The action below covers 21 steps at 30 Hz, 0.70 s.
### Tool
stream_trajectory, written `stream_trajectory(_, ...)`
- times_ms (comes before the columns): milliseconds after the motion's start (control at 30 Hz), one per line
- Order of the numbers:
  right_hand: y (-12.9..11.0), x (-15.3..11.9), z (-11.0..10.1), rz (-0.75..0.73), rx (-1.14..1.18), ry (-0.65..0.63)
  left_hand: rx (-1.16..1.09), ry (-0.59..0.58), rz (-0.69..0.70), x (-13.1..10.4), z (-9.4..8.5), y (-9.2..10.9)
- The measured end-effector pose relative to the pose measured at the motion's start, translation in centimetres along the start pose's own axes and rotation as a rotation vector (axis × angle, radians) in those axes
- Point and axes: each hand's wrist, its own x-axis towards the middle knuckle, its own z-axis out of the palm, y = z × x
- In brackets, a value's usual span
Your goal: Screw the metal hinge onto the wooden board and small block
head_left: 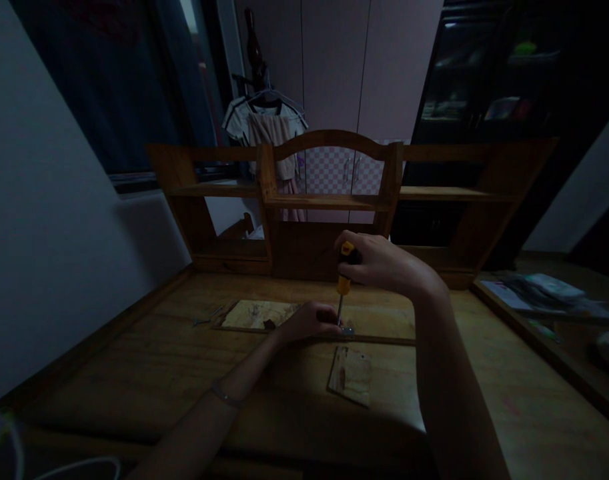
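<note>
1. Gripping the screwdriver (pixel 343 285) by its yellow-and-black handle, the right hand (pixel 371 259) is closed around the upper part, with its wrist bent and raised above the worktop (pixel 159 350).
2. The screwdriver stands nearly upright, tilted slightly, its handle inside the right hand and its shaft pointing down from below that hand.
3. Its tip comes down at the left end of the plate (pixel 348 331), a small metal piece; whether it sits in a screw is too small to tell.
4. The left hand (pixel 309 321) lies low over the long board (pixel 384 321), thumb and fingers curled beside the screwdriver's tip and the plate; I cannot tell whether they pinch anything.
5. The plate is just to the right of the left fingertips and below the right hand, on the near edge of the long board.
6. The long board lies flat across the worktop, reaching out on both sides of the left hand.
7. The small board (pixel 353 377) lies nearer the person, just apart from the long board.
8. Near the long board's left end lies a thin tool (pixel 207 318); beyond stands the wooden shelf (pixel 329 201).
</note>
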Motion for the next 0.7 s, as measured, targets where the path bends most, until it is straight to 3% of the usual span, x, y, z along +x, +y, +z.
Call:
stream_trajectory(300, 0.15, 0.24, 0.4, 0.064, -0.052, 0.038, 0.016, -0.019, 0.0, 0.12, 0.05, -0.01)
stream_trajectory(533, 0.26, 0.18, 0.5, -0.008, 0.012, 0.015, -0.112, -0.067, 0.025, 0.19, 0.15, -0.37)
stream_trajectory(700, 0.14, 0.36, 0.51, 0.032, -0.014, 0.031, -0.037, -0.072, 0.185, 0.23, -0.09, 0.04)
